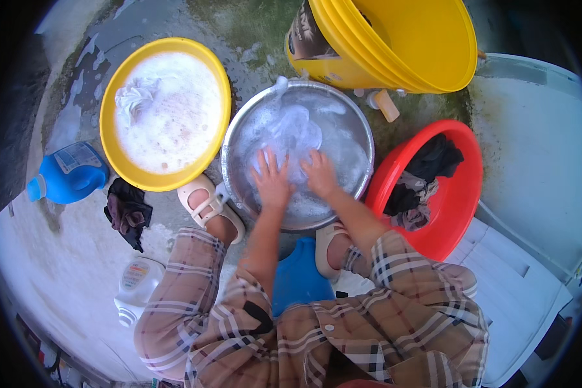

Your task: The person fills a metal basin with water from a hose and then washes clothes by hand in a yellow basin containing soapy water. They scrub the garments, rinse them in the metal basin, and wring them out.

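A round metal basin of sudsy water stands on the floor between my feet. A pale, thin wet cloth lies in it. My left hand, fingers spread, is over the near part of the cloth at the water; whether it grips any of it is unclear. To its right, my right hand has bent fingers at the cloth's near right edge, the fingertips partly hidden in suds. Left of the basin, a yellow basin holds foamy water and a bunched white cloth.
A red basin with dark garments stands right. Behind is a large yellow bucket, with a small brush-like item below it. On the left lie a blue detergent bottle, a dark cloth and a white bottle.
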Demonstrator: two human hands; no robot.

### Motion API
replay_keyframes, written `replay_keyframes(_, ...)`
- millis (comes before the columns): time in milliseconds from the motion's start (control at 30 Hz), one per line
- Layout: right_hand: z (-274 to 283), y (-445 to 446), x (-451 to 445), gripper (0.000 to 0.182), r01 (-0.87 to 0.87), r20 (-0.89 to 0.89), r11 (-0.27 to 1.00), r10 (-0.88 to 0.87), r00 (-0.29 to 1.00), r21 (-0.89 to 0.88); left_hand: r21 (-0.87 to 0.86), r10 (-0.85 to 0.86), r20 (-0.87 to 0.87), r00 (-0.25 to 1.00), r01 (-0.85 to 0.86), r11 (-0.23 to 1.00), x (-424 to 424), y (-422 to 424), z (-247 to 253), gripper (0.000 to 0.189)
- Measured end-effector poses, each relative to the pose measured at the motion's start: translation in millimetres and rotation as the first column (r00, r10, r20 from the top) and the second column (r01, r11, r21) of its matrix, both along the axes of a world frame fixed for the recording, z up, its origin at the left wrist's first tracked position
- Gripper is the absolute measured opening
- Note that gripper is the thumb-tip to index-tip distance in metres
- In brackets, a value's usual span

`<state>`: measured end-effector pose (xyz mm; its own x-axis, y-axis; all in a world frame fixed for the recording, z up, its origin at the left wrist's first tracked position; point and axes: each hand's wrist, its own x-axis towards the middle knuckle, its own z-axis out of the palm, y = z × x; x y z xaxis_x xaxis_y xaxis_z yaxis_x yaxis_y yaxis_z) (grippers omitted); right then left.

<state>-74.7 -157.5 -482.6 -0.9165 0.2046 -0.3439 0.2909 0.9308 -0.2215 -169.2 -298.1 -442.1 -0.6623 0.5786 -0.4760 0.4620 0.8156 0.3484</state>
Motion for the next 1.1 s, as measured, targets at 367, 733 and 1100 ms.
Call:
replay_keyframes(367, 3, 32, -8, 0.032, -0.047, 0.218, 0.989, 0.077, 0.973, -0.14, 0.29, 0.633, 0.255, 0.731, -0.682, 0.671, 46, 13, -12, 0.068)
replay_keyframes(733, 263, -129, 15, 0.034, 0.19, -0.153, 0.896, -0.27, 0.951, -0.401, -0.292, -0.042, 0.956, -0.291, -0.957, -0.008, 36, -2, 14, 0.076)
replay_keyframes(1100, 165, -87, -11, 0.03, 0.46, -0.363, 0.782, -0.61, 0.704, -0.421, -0.105, 0.017, 0.994, -0.108, -0.985, -0.135, 32, -12, 73, 0.029)
